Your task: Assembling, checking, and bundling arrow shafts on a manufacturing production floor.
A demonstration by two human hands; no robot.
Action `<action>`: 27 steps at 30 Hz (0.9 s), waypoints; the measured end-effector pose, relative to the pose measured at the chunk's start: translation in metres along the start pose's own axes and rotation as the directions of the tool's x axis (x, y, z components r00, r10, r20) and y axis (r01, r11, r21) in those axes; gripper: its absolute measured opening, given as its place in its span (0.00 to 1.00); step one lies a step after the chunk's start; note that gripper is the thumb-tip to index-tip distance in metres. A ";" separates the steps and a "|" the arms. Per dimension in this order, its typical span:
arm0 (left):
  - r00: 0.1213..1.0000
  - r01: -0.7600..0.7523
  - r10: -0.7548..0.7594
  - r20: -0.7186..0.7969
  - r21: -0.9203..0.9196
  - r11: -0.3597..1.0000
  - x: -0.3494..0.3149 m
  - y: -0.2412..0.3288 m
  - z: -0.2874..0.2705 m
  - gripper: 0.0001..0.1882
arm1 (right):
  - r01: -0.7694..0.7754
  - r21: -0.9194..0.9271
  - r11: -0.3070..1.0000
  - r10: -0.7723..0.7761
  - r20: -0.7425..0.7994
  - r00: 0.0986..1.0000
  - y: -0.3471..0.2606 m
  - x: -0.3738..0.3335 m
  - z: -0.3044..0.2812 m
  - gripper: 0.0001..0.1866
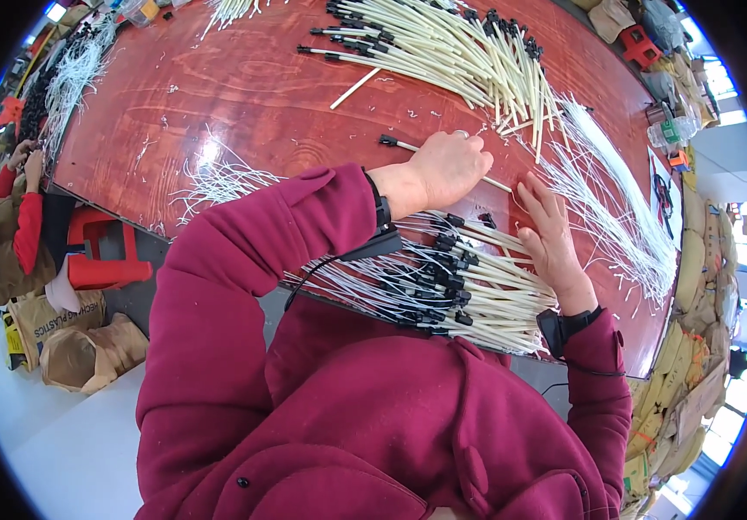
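Note:
My left hand [447, 169] is closed over a thin cream tube [496, 184] with a black end piece, which sticks out on both sides of the fist. The black end points up and left, and the bare end reaches toward my right hand [551, 230]. That hand has its fingers stretched out and apart, just beside the bare end; I cannot tell whether a fingertip touches it. Between my arms, along the near table edge, lies a bundle of similar tubes [508, 299] with black fittings and white strands trailing left.
A large pile of cream tubes [443, 61] covers the far side of the red table [209, 69]. Long white strands [620, 204] lie at right, and a loose tangle [222, 182] at left. A red stool [105, 251] and another person's hands [29, 165] show at far left.

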State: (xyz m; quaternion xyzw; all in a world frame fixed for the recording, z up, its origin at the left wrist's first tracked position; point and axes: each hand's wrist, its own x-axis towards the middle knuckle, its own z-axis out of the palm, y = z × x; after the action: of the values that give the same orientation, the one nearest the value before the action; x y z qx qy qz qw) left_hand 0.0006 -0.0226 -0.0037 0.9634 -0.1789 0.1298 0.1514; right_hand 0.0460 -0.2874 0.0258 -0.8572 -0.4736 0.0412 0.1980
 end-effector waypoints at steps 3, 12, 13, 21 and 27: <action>1.000 -0.020 0.020 -0.010 -0.018 1.000 0.003 -0.001 0.002 0.05 | -0.031 -0.036 0.999 0.030 -0.034 0.999 0.001 0.000 -0.002 0.30; 1.000 0.009 -0.009 0.005 -0.080 0.997 -0.001 -0.006 -0.002 0.03 | -0.012 -0.112 0.994 0.005 -0.059 0.998 -0.004 -0.002 -0.006 0.23; 1.000 0.010 -0.009 0.006 -0.082 0.997 -0.001 -0.006 -0.002 0.03 | -0.013 -0.112 0.994 0.006 -0.057 0.998 -0.005 -0.003 -0.007 0.23; 1.000 -0.014 0.014 -0.002 -0.086 0.996 0.000 -0.005 -0.002 0.02 | 0.056 -0.084 0.995 -0.055 0.019 0.998 -0.004 -0.007 -0.004 0.23; 0.999 -0.018 0.019 0.026 -0.054 0.998 0.001 -0.006 -0.004 0.05 | 0.028 -0.053 0.998 -0.025 0.057 0.998 -0.002 -0.002 -0.007 0.26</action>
State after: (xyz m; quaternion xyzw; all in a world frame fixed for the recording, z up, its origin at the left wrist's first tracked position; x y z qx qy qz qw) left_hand 0.0024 -0.0163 -0.0009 0.9590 -0.1932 0.1136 0.1736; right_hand 0.0453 -0.2903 0.0329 -0.8544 -0.4911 0.0499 0.1621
